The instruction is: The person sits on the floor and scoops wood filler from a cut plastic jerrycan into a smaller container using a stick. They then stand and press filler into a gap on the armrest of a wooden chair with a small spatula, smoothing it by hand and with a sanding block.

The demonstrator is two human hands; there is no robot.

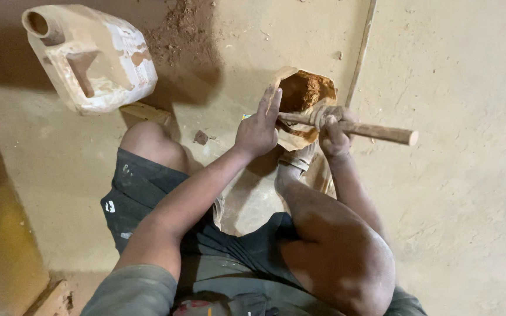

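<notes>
Mould point(300, 105), a clay-smeared container packed with reddish-brown earth, stood on the floor point(458, 193) just ahead of the person's feet, between the two hands. That floor, the largest thing in view, was bare, dusty tan earth, with a thin straight line running down it to the right of the mould. The person squatted over it in dark shorts, knees spread, one knee low in the middle and the other off to the left.

A jug point(89, 55), a big plastic one caked in dried clay, lay on its side at the upper left, well apart from the mould, its open spout pointing to the upper left. Beside it, at the top, a heap of loose red soil point(185, 29) was spread on the floor.

The stick point(358, 129), a wooden one, lay nearly level, one end in the mould's earth, the other jutting right. The left hand point(259, 129) was open, fingers straight, pressed flat against the mould's left wall. The right hand point(332, 129) was closed in a fist round the stick, just beside the mould's rim.

A small clod point(200, 137) lay on the floor near the left knee.
</notes>
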